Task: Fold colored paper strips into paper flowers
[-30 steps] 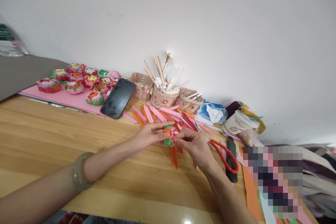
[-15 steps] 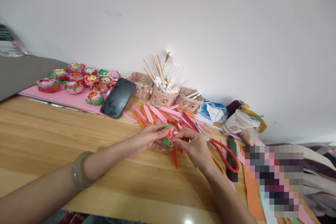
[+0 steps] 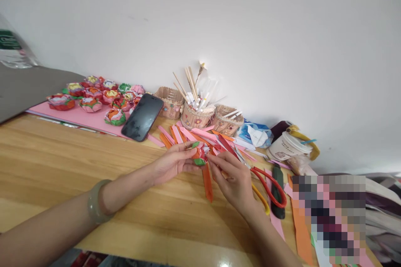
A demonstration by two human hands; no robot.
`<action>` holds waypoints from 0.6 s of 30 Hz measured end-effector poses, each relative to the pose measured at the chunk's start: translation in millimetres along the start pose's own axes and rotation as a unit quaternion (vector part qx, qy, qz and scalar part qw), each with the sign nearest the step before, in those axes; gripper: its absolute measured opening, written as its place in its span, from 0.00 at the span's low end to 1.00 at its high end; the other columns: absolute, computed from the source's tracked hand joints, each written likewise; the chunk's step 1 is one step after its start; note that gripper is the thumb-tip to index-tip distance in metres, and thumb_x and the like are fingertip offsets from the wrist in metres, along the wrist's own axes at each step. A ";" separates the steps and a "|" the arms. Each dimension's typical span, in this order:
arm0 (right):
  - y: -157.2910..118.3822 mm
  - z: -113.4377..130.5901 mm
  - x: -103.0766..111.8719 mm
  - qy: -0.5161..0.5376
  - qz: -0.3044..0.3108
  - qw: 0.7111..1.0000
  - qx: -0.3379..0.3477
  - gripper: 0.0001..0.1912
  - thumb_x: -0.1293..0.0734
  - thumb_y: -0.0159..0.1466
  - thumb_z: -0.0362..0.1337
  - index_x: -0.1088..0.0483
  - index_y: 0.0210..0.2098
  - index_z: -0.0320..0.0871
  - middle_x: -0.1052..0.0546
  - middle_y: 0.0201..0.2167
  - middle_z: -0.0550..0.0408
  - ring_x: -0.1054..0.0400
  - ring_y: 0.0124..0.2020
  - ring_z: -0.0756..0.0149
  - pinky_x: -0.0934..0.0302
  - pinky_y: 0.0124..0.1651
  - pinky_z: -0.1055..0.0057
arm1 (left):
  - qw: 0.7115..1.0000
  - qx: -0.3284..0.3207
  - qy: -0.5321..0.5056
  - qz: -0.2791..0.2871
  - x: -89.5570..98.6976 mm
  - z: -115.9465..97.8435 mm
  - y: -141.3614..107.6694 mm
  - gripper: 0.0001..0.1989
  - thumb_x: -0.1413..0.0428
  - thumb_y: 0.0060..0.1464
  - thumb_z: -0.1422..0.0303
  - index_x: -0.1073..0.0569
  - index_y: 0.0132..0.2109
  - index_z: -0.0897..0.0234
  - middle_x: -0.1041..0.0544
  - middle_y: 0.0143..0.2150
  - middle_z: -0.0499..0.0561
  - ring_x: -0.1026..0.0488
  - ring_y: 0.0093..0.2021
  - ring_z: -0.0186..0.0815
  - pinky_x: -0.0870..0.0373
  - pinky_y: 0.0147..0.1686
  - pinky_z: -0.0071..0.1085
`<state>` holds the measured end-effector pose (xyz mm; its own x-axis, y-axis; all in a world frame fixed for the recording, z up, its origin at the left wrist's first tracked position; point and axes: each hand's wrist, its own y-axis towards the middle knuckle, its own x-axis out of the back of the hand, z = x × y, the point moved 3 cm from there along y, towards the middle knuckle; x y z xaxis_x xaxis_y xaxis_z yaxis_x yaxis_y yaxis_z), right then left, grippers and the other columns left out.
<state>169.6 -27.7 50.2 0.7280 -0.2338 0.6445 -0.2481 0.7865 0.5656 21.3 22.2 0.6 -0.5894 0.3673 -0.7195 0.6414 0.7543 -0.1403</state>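
Note:
A small paper flower (image 3: 199,155), with green outer petals and orange, pink and white inner ones, is gripped by my left hand (image 3: 175,159) between thumb and fingers. My right hand (image 3: 232,179) is closed, its thumb and index fingertips pinched at the flower's right side, on the inner petals. The exact petal under those fingertips is too small to make out. Beneath and behind both hands lie folded orange and pink paper strips (image 3: 207,183). Scissors with red handles (image 3: 283,198) rest just right of my right hand.
Several finished paper flowers (image 3: 90,104) sit on pink paper (image 3: 78,117) at left, beside a black phone (image 3: 142,117). Decorated baskets (image 3: 196,120) with sticks stand along the wall. A tissue pack (image 3: 255,131), a white cup (image 3: 286,147) and a dark green tool (image 3: 277,175) are at right.
My left hand has shifted slightly left with the flower and turned it a little. My right fingers have moved slightly lower and spread less across the petals.

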 end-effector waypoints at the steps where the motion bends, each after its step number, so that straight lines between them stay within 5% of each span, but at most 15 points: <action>1: -0.4 1.0 -0.2 0.001 -0.004 1.000 0.008 0.14 0.38 0.61 0.29 0.25 0.42 0.45 0.26 0.29 0.51 0.32 0.30 0.68 0.37 0.31 0.72 | 1.000 -0.002 -0.001 0.000 -0.2 -0.4 -0.1 0.11 0.41 0.50 0.72 0.28 0.43 0.67 0.22 0.39 0.53 0.23 0.35 0.33 0.27 0.35 0.27; 11: 2.9 -1.4 4.5 0.032 -0.025 0.998 -0.058 0.08 0.37 0.61 0.32 0.25 0.35 0.43 0.26 0.28 0.53 0.34 0.26 0.69 0.39 0.27 0.73 | 1.000 -0.006 -0.001 -0.001 -2.5 -2.0 -1.5 0.14 0.41 0.50 0.72 0.28 0.46 0.65 0.23 0.40 0.53 0.23 0.36 0.34 0.28 0.35 0.27; 18: 1.6 -4.1 -1.1 0.003 0.010 1.000 -0.016 0.04 0.36 0.61 0.31 0.29 0.33 0.43 0.28 0.29 0.53 0.33 0.28 0.69 0.37 0.29 0.73 | 1.000 0.009 0.020 0.015 -5.5 1.4 -2.0 0.15 0.39 0.48 0.74 0.26 0.45 0.64 0.24 0.40 0.51 0.26 0.35 0.30 0.28 0.35 0.26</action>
<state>171.0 -23.8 48.2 0.7266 -0.2151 0.6525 -0.2421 0.8086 0.5362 24.0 17.9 3.9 -0.5885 0.4109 -0.6963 0.6677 0.7326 -0.1319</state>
